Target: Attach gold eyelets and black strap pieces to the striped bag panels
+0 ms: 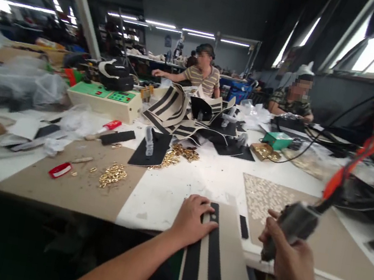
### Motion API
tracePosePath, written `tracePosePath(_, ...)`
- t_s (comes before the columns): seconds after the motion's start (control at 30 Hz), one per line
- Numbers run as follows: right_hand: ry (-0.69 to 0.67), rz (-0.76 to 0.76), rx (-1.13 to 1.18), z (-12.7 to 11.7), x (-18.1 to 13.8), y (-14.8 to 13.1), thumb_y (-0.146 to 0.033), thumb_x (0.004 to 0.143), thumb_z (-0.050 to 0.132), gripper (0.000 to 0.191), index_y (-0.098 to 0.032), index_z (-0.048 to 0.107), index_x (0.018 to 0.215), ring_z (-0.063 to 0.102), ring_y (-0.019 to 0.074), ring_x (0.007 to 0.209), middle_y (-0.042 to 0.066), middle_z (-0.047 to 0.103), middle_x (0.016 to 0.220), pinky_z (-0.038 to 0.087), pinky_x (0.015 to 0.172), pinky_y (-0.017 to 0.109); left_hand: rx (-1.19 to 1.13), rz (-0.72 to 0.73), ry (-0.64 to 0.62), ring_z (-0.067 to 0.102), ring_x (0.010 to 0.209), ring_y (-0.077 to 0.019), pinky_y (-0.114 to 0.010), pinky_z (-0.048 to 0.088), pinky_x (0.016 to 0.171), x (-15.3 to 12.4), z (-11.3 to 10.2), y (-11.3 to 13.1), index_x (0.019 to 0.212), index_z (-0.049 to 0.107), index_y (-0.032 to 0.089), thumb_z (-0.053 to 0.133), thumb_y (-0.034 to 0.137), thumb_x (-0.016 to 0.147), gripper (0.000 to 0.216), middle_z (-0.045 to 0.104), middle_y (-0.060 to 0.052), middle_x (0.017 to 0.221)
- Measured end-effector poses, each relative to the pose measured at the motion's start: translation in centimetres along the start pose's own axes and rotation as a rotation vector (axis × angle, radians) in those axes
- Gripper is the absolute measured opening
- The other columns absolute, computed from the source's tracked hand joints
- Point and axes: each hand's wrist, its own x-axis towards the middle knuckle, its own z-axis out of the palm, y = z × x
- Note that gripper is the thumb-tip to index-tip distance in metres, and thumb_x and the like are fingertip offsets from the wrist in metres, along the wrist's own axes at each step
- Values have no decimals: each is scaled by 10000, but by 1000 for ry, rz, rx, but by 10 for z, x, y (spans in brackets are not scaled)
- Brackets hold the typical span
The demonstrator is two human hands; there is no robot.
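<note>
My left hand (191,218) lies over the far end of a beige panel with black stripes (218,271), its fingers and thumb curled about a small tab with a dark round spot. The panel runs from the table down toward me over the front edge. To the right, my right hand (291,255) is closed around a grey hand-held tool (296,227), raised off the table. From that tool an orange-wrapped cord (370,143) rises to the upper right. The tool's exact kind is unclear. A short black strip (244,227) lies between the panel and the tool.
Gold metal pieces (113,175) lie on brown board at the left, near a red-rimmed holder (60,170). Striped panels (174,109) are heaped mid-table. Small pale pieces (264,197) cover board at the right. A green-topped machine (107,99) stands back left. Two people sit opposite.
</note>
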Motion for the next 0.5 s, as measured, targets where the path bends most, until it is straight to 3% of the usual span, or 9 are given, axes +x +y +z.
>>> tracePosePath(0.13, 83, 140, -334, -55, -11, 48, -753, 770, 679, 597, -193, 706, 975, 702, 339, 844, 89, 757, 838, 532, 756, 427, -33, 39, 45, 598, 1179, -296, -520, 514, 1038, -2, -10, 6, 1006, 770, 204, 830, 189, 747, 266, 706, -92, 1168)
tracePosePath(0.23, 147, 126, -414, -82, -14, 76, -757, 778, 628, 629, -208, 700, 1078, 695, 398, 1033, 114, 777, 1000, 520, 873, 467, -14, 135, 53, 614, 1183, -264, -507, 524, 1063, -17, -26, 5, 1052, 746, 222, 647, 94, 858, 253, 715, -79, 1181)
tracePosePath(0.33, 243, 132, -464, -97, -11, 86, -759, 793, 583, 720, -177, 680, 1206, 670, 425, 1122, 156, 765, 1092, 498, 944, 495, 82, 275, -38, 622, 1230, -237, -457, 550, 1074, -41, -48, -6, 1185, 720, 255, 443, -9, 887, 485, 711, -64, 1283)
tracePosePath(0.5, 297, 90, -479, -110, 2, 87, -763, 757, 589, 787, -178, 669, 1278, 673, 407, 1100, 151, 757, 1122, 507, 953, 480, 266, 431, -219, 512, 1433, -273, -477, 478, 1180, -78, -66, -18, 1471, 557, 332, 449, -5, 858, 708, 586, -9, 1531)
